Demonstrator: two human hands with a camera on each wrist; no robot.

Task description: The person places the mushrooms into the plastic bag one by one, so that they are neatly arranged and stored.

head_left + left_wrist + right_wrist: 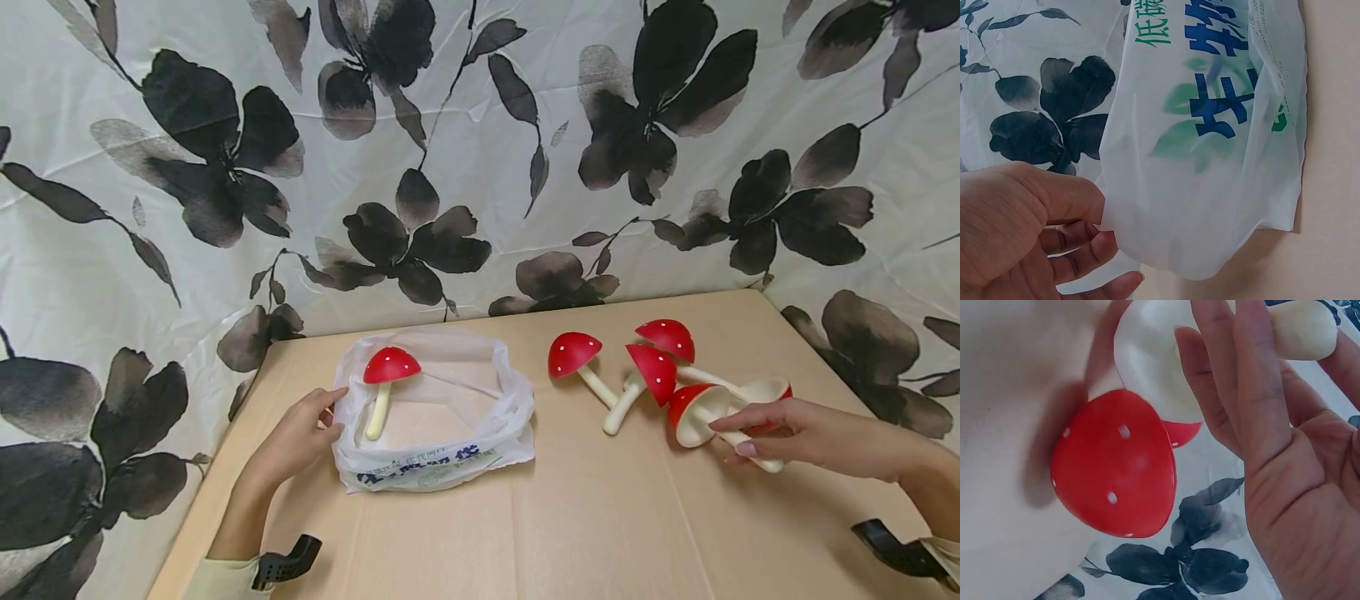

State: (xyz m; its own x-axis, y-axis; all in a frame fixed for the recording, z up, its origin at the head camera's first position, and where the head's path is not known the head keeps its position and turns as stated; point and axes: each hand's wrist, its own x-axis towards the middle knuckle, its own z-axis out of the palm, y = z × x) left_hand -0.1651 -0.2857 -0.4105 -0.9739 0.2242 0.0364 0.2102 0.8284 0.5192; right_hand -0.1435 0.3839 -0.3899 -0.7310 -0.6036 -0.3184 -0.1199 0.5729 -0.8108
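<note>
A white plastic bag [438,479] with blue and green print lies with its mouth spread wide. One red toy mushroom [392,367] with white dots rests in it, stem toward me. At the bag's left rim, my left hand [303,433] pinches the thin plastic between thumb and fingers; the left wrist view shows this grip on the bag [1172,187]. Over on the right, my right hand [817,437] holds the pale stem of a toy mushroom [684,417] whose white underside faces up. In the right wrist view the stem end [1307,330] sticks out past the fingers.
Several more red toy mushrooms are grouped at the right: one separate mushroom [573,354], two overlapping ones [656,373], and another [772,390] behind my right hand. A light wooden table [480,542] carries everything. Floral cloth [480,167] hangs behind it.
</note>
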